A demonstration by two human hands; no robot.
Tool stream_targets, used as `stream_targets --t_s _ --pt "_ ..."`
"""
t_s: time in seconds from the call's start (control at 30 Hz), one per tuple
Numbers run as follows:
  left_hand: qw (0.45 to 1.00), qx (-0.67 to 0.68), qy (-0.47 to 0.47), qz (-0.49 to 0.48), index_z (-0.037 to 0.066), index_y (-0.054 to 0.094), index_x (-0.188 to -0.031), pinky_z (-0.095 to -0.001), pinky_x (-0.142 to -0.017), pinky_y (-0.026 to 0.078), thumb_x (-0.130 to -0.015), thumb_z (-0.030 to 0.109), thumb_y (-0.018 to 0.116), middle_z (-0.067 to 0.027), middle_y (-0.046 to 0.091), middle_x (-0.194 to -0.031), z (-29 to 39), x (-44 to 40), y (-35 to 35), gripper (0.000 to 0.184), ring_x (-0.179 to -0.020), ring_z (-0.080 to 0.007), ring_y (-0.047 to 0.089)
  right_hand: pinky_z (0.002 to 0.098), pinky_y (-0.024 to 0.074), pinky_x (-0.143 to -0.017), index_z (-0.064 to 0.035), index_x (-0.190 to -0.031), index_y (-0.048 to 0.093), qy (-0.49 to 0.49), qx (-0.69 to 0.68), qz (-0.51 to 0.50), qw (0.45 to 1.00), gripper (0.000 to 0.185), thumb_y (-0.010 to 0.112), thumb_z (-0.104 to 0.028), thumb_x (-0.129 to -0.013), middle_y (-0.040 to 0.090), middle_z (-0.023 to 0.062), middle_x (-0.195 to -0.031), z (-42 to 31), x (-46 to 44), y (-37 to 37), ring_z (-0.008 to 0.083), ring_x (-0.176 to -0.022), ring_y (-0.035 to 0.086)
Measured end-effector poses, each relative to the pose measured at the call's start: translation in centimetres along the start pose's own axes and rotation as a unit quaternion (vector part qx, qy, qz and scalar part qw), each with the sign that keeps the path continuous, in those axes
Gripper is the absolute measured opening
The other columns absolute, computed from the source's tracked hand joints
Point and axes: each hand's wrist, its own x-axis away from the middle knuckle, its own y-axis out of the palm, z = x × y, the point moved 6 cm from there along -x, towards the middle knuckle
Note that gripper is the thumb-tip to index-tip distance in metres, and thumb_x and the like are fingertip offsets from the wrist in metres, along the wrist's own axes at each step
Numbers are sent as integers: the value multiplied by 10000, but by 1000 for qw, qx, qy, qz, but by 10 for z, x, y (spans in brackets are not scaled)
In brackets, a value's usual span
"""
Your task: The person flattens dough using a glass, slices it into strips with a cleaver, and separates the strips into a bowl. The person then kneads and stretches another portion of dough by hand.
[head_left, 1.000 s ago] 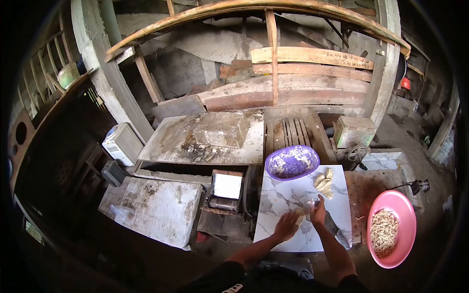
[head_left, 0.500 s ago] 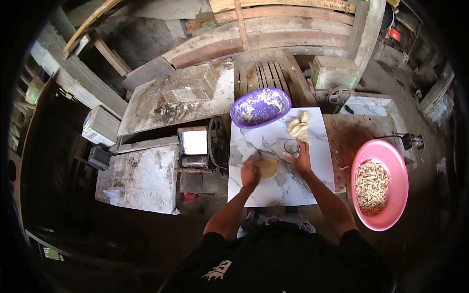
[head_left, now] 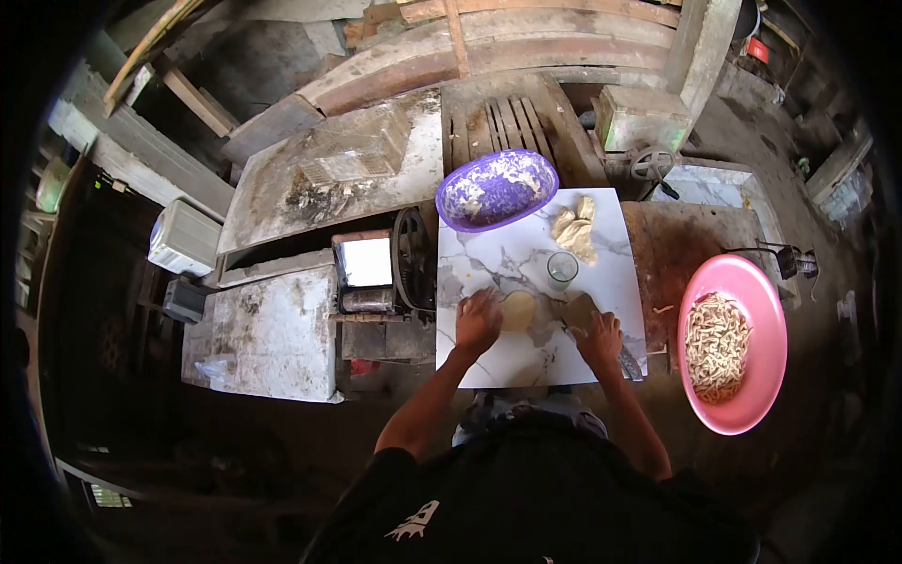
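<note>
On the marble-patterned board (head_left: 470, 362), a thin round piece of dough (head_left: 517, 311) lies flat. My left hand (head_left: 478, 321) is just left of it, slightly blurred, its fingers apart and holding nothing. To the right, my right hand (head_left: 599, 343) is closed over a flat, dark-bladed tool (head_left: 580, 310); the blade sticks out at the upper left and the other end shows below the hand. A clear glass (head_left: 563, 270) stands upright beyond the blade. Several lumps of pale dough (head_left: 575, 230) lie at the board's upper right.
A purple basin (head_left: 496, 191) smeared with dough sits at the board's far left corner. To the right is a pink basin (head_left: 732, 344) holding many pale dough strips. A roller machine (head_left: 365, 273) with a wheel stands left of the board, beside a stained white slab (head_left: 263, 334).
The glass has left my right hand and stands on the board. That hand has come down onto the flat tool. My left hand stays left of the dough round. The view has tilted downward.
</note>
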Motion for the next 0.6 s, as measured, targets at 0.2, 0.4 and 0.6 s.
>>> stream_targets --t_s 0.2,0.4,0.6 --pt "996 -60 11 -71 69 409 -1414 -529 -1124 223 -906 320 509 -149 342 -1499 31 -26 22 575 -1375 -328 333 494 414 -916 -77 -1212 532 -82 42 192 977 641 813 -309 -685 527 157 -1188 7 46 -21 361 -1127 496" --pt "995 -15 44 -85 57 386 -1428 -552 -1130 202 -920 330 499 -135 345 -1507 34 -19 29 588 -1393 -347 309 507 428 -902 -68 -1270 506 88 63 115 988 691 796 -350 -709 542 149 -1179 62 52 -9 353 -1120 510" --pt "987 -20 119 -106 33 315 -1461 -548 -1132 207 -923 341 509 -187 320 -1509 34 -22 16 650 -1404 -367 286 458 477 -855 -20 -1062 571 57 -7 99 993 444 799 -150 -703 606 210 -995 79 54 -5 398 -973 587"
